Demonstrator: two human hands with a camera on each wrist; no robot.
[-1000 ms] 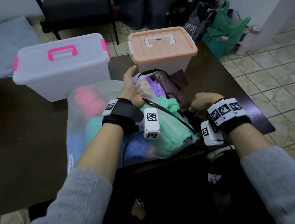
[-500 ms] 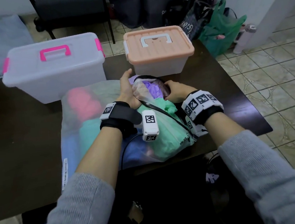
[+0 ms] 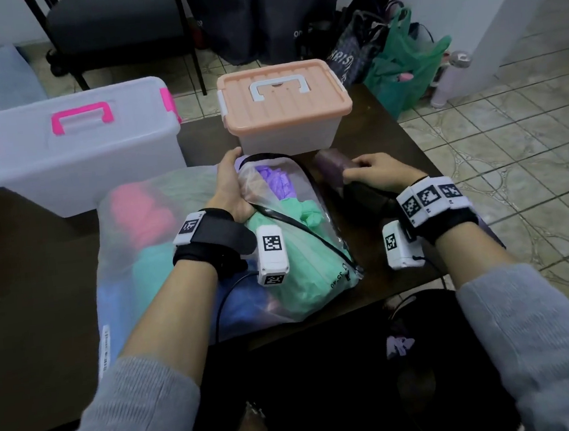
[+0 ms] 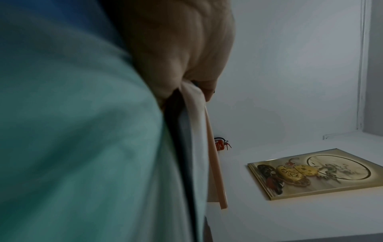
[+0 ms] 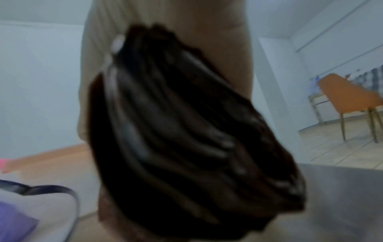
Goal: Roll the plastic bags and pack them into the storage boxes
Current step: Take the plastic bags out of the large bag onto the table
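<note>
A clear zip pouch (image 3: 300, 255) stuffed with green, purple and blue plastic bags lies on the dark table (image 3: 33, 271). My left hand (image 3: 230, 185) grips the pouch's open mouth; in the left wrist view the left hand (image 4: 186, 57) pinches the clear rim against the green bags (image 4: 72, 131). To the pouch's right, my right hand (image 3: 376, 174) holds a bunched dark brown plastic bag (image 3: 337, 169) just above the table. The brown bag (image 5: 186, 131) fills the right wrist view. Two closed storage boxes stand behind: a clear one with pink handle (image 3: 77, 144) and a peach-lidded one (image 3: 287, 105).
A larger frosted bag (image 3: 133, 235) with pink and teal bundles lies under my left forearm. Beyond the table stand a black chair (image 3: 115, 27) and several bags on the tiled floor, including a green one (image 3: 404, 64). The table's right edge is near my right wrist.
My right hand reached into the pouch's mouth, then drew out to the right with the dark brown bag. My left hand kept its hold on the pouch's mouth.
</note>
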